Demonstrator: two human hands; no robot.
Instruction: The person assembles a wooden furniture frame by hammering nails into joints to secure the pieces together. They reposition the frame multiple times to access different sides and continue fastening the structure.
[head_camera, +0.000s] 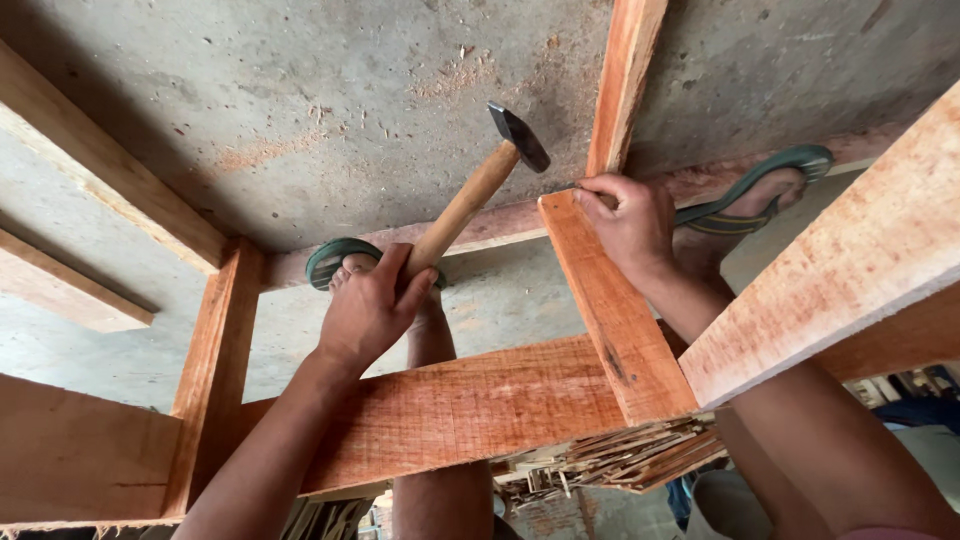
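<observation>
Head view: left hand (372, 305) gripping hammer (478, 190).

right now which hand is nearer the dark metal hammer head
Right. The right hand pinches at the end of the slanted reddish wooden plank, beside the dark metal hammer head; the left hand holds the far end of the handle.

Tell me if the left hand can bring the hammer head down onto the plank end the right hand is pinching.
Probably yes. The left hand grips the hammer raised beside the plank end, open air between. The right hand has fingers on that end, so they crowd the strike.
</observation>
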